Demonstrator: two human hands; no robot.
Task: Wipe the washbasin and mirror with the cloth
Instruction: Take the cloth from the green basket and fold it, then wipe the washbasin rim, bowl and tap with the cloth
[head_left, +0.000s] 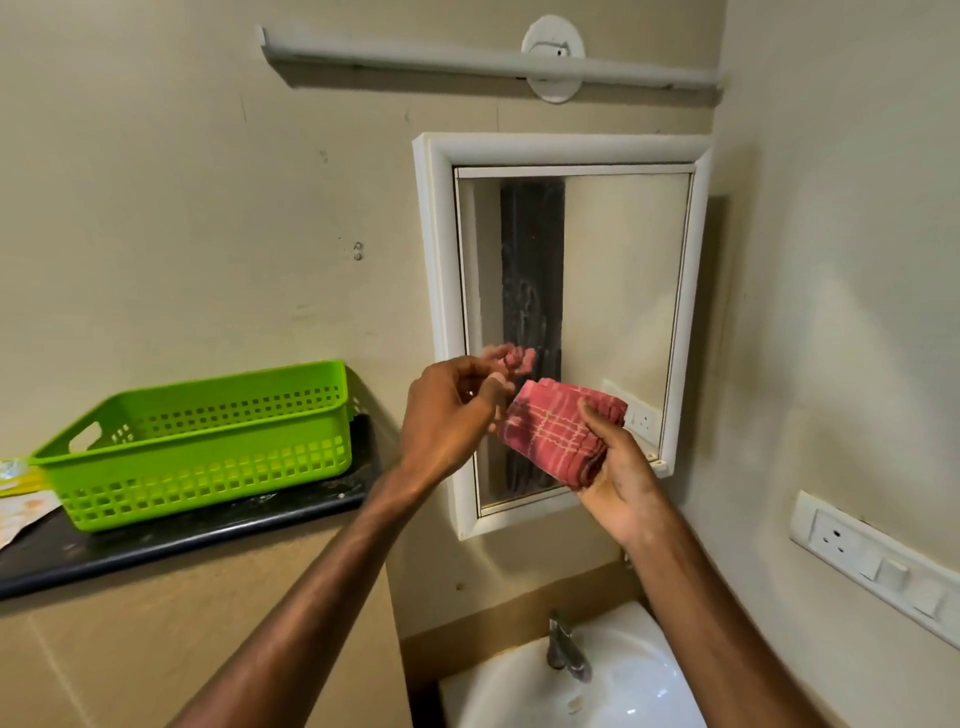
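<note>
Partly blurred cloth (558, 431) between hands (524, 441)

A bathroom corner with plain beige walls (182, 182), scuffed in places. High on the back wall runs a white tube-light fitting (488, 60) over a round white mount. At left, a dark worktop (171, 535) carries a bright green perforated plastic basket (202, 441). On the right wall sits a white socket-and-switch panel (872, 561).
</note>
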